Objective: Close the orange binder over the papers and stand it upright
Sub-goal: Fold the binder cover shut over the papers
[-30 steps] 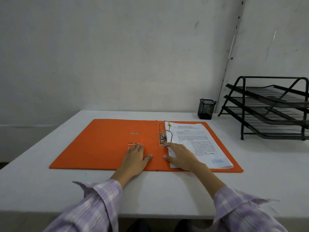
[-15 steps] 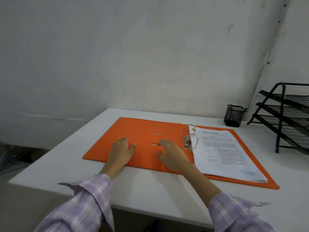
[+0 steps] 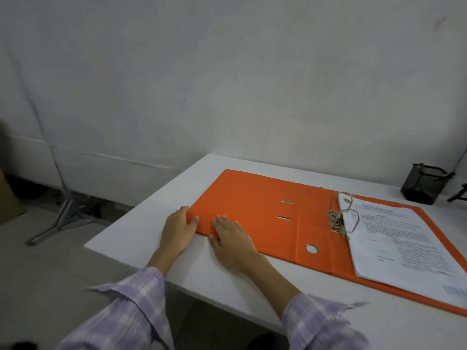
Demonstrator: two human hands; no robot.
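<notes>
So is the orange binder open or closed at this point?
Open. The orange binder lies spread flat on the table, its papers uncovered on the right half. Both hands rest at the left cover's near corner, which is not yet lifted.

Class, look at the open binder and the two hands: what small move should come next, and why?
Probably lift the cover by its left corner and swing it over the papers. The binder lies flat and open, and both hands, left hand and right hand, rest at that corner, the left at its edge.
</notes>
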